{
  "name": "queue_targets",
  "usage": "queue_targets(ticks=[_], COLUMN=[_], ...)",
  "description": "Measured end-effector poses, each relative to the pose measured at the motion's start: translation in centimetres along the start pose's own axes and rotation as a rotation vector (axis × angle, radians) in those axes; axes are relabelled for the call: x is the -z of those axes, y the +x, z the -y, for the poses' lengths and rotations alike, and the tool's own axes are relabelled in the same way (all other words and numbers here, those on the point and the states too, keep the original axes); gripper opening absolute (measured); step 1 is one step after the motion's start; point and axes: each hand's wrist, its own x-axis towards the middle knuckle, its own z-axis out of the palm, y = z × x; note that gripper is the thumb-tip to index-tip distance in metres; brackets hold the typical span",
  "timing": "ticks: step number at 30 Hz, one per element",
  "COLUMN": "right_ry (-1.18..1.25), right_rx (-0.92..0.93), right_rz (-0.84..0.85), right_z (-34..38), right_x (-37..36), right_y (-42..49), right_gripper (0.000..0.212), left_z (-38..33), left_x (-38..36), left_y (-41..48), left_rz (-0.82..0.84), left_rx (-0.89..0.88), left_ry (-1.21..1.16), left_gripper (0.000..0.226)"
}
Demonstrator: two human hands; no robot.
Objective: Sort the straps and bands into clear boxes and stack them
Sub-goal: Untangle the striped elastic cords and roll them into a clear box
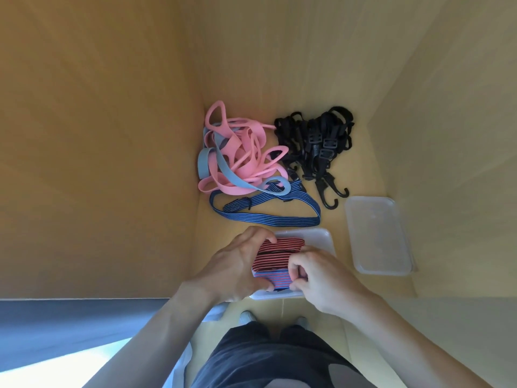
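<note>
A clear box lies near the front edge of the wooden shelf. Over it, both hands hold folded striped straps: a red-and-black one on top and a blue-and-red one beneath. My left hand grips the bundle's left side, fingers curled over its top and bottom. My right hand pinches its right edge. Behind lies a loose blue striped strap, a pile of pink and grey bands and a heap of black hooked straps.
A second clear box lies to the right, upside down as far as I can tell. Wooden walls close the shelf on the left, back and right. My dark shorts and shoes show below the shelf edge.
</note>
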Motion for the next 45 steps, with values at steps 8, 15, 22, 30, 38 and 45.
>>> queue_targets(ticks=[8,15,22,30,38,45], right_ry=[0.059,0.266,0.118,0.091,0.624,0.957], right_rx=[-0.113,-0.05,-0.097,-0.14,-0.013,0.059], right_rz=[0.042,0.056,-0.317,-0.305,-0.282,-0.302], right_z=[0.3,0.0,-3.6,-4.4,-5.6,-5.0], right_x=[0.3,3.6,7.1,3.9,5.9,7.1], right_y=[0.1,-0.2,5.4,11.1,9.0,6.2], right_gripper=[0.024,0.011,0.007,0.016,0.017,0.018], left_z=[-0.5,-0.9,-2.1,-2.9,-2.6,-0.6], left_x=[0.5,0.8,2.7,2.0,2.7,3.6], left_y=[-0.7,-0.8,-1.6,-3.1,0.1,6.7], left_rz=[0.003,-0.021,-0.297,-0.435,-0.505,-0.42], left_rx=[-0.014,0.012,0.194,0.295,0.411,0.561], left_ry=[-0.009,0.016,-0.097,-0.14,-0.28,0.074], left_gripper=[0.076,0.079,0.026,0.025,0.01,0.026])
